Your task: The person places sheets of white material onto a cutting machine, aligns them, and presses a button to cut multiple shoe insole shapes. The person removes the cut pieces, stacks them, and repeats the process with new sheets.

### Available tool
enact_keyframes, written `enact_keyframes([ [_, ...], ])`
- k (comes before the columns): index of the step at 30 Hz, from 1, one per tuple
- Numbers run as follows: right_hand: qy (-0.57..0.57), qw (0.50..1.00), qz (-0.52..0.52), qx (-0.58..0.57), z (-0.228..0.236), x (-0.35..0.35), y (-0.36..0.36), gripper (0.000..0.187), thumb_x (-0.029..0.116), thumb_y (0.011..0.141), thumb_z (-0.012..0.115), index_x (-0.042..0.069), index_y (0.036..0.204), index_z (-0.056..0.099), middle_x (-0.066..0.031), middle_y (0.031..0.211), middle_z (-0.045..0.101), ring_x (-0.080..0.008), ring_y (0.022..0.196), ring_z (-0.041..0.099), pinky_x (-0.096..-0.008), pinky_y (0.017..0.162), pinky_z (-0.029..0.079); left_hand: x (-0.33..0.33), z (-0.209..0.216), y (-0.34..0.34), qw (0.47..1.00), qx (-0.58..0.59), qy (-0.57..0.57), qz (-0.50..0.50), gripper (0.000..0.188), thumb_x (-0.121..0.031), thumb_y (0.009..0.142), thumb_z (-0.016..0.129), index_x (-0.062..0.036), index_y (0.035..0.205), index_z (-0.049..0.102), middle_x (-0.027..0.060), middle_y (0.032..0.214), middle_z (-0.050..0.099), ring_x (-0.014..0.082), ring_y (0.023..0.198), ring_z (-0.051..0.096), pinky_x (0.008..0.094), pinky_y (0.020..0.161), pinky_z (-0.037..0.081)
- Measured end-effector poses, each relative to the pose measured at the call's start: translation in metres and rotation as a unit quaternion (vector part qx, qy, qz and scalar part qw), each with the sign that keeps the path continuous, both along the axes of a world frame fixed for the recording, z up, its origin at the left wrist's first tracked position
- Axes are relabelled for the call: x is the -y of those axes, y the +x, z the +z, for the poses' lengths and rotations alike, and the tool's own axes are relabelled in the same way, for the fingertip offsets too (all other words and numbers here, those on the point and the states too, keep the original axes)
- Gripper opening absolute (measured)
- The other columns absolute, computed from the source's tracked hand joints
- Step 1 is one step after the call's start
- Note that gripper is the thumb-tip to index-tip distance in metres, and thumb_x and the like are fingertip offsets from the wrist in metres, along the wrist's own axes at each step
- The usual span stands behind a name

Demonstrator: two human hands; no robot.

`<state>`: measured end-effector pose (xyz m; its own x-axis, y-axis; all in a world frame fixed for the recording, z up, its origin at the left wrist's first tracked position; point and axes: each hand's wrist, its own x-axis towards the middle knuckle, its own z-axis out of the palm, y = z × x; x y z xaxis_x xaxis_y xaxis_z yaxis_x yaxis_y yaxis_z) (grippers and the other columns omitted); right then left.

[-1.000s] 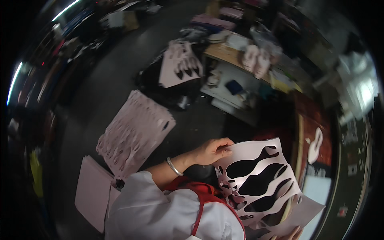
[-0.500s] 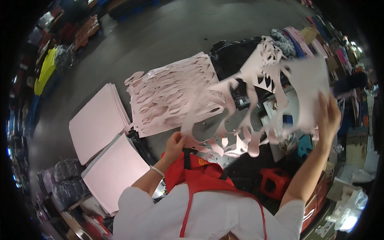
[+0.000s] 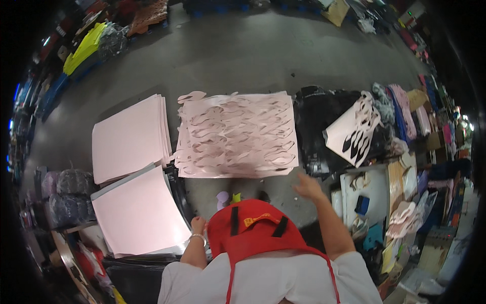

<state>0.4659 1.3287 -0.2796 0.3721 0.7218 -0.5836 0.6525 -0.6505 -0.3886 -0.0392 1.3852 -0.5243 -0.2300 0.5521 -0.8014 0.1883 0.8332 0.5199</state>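
Observation:
In front of me lies a pile of pale pink sheets (image 3: 238, 134) cut through with rows of curved openings. My right hand (image 3: 307, 187) hovers just off its near right corner, fingers stretched out and slightly blurred, holding nothing. Down at the left of my red apron (image 3: 253, 223) is my left hand (image 3: 199, 224), with a bracelet at the wrist. Its fingers are curled in and nothing shows in them. Beside it rests a stack of plain pink sheets (image 3: 139, 213). Another plain pink stack (image 3: 131, 139) sits farther off on the left.
At the right, a piece of cut-out pink sheet (image 3: 354, 131) lies over a black plastic-covered stack (image 3: 316, 131). A pale board (image 3: 372, 195) with small blue objects is nearer me. Wrapped dark bundles (image 3: 73, 202) stand at the far left. Grey floor (image 3: 243, 55) stretches beyond the piles.
The cut-out pink sheet stretched between my hands has left them. My right hand has moved left, and my left hand has dropped back beside the apron. The view has turned.

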Motion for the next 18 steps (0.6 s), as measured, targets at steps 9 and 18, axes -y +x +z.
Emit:
enact_keyframes([
  [9, -0.034, 0.997, -0.076, -0.001, -0.110, 0.139, 0.048, 0.052, 0.023, 0.080, 0.072, -0.004, 0.121, 0.054, -0.0136, 0.086, 0.066, -0.0215, 0.065, 0.063, -0.0331, 0.063, 0.050, 0.009, 0.040, 0.037, 0.995, 0.043, -0.048, 0.070, 0.024, -0.016, 0.088, 0.050, -0.0049, 0.108, 0.058, 0.0085, 0.074, 0.061, 0.0195, 0.059, 0.064, 0.0291, 0.047, 0.049],
  [18, 0.012, 0.931, -0.207, -0.300, -0.128, 0.008, -0.015, 0.041, 0.013, 0.084, 0.066, -0.001, 0.120, 0.054, -0.0074, 0.076, 0.063, -0.0154, 0.060, 0.058, -0.0275, 0.056, 0.047, -0.109, 0.018, 0.033, 0.996, 0.025, 0.081, 0.016, 0.024, -0.024, 0.089, 0.059, -0.0020, 0.096, 0.063, 0.0081, 0.078, 0.065, 0.0156, 0.064, 0.065, 0.0272, 0.052, 0.051],
])
